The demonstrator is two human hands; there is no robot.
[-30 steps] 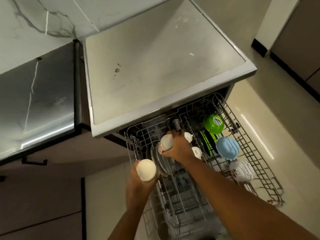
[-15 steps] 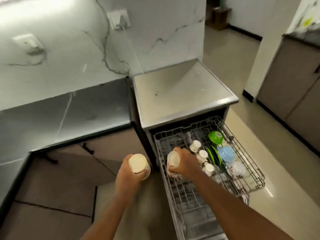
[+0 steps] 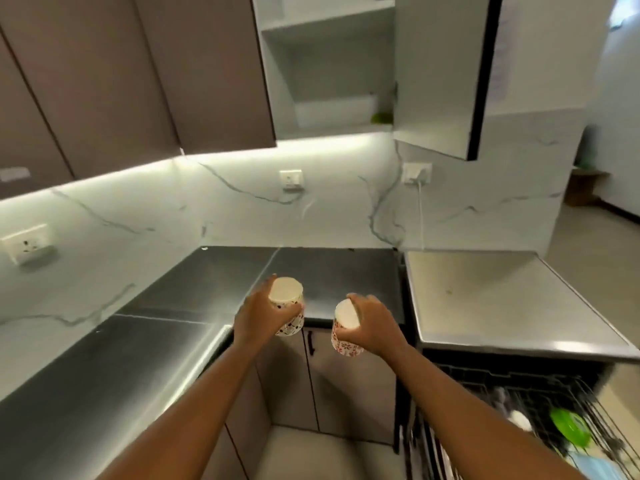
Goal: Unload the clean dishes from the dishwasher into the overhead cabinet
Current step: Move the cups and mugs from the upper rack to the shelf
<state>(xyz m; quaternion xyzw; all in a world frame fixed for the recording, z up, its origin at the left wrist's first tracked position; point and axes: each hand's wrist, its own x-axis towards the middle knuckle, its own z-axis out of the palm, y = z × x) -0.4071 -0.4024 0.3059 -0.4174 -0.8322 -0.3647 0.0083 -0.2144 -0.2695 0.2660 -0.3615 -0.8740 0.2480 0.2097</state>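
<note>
My left hand [image 3: 258,315] grips a white cup with a red pattern [image 3: 287,304], held upside down over the counter's front edge. My right hand [image 3: 374,325] grips a second patterned cup [image 3: 344,329], also bottom up, a little lower and to the right. The overhead cabinet [image 3: 329,71] stands open above, its door [image 3: 440,74] swung to the right, with white shelves inside. The dishwasher's pulled-out rack [image 3: 540,403] shows at the bottom right, holding a green bowl [image 3: 569,427] and a blue dish [image 3: 595,469].
A dark steel counter [image 3: 173,306] runs in an L below the marble backsplash. The dishwasher's pale top [image 3: 502,299] lies to the right. Closed brown cabinets [image 3: 121,74] hang at the left. A white container [image 3: 334,110] and something green sit on the open cabinet's lower shelf.
Both hands have lifted their cups up and away from the rack to counter height. My view has swung upward, bringing the open overhead cabinet into sight.
</note>
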